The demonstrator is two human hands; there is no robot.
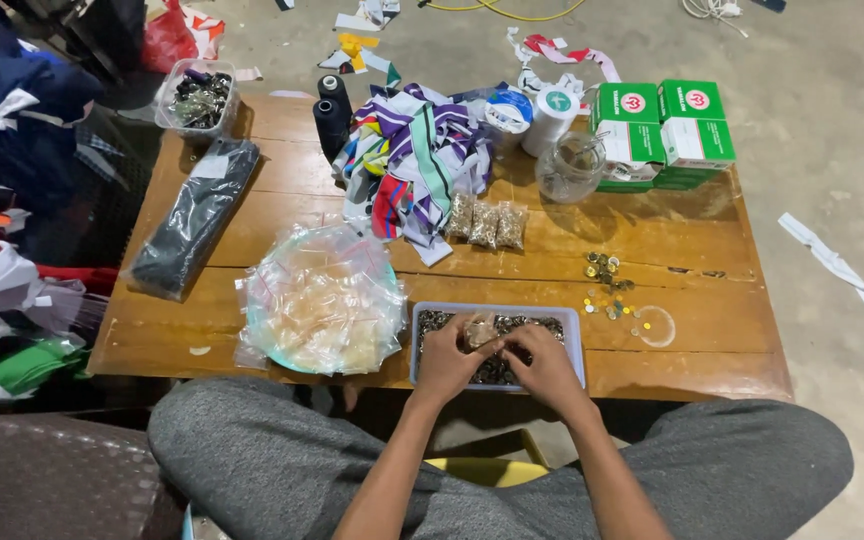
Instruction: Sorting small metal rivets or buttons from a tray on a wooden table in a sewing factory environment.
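Observation:
My left hand (445, 358) and my right hand (545, 366) meet over a shallow pale plastic tray (575, 335) at the table's near edge. The tray holds many small metal pieces. Both hands pinch a small clear plastic bag (479, 329) with small pieces inside, held just above the tray. Three filled small bags (485, 224) lie side by side further back on the wooden table (692, 300). A heap of empty clear small bags (324, 300) rests on a round plate left of the tray.
Loose small metal buttons (607, 280) and a clear round lid (656, 326) lie right of the tray. A pile of coloured fabric strips (414, 160), black thread cones (331, 118), a glass jar (570, 166), green-and-white boxes (664, 130), a black packet (196, 215) and a clear box (197, 98) stand behind.

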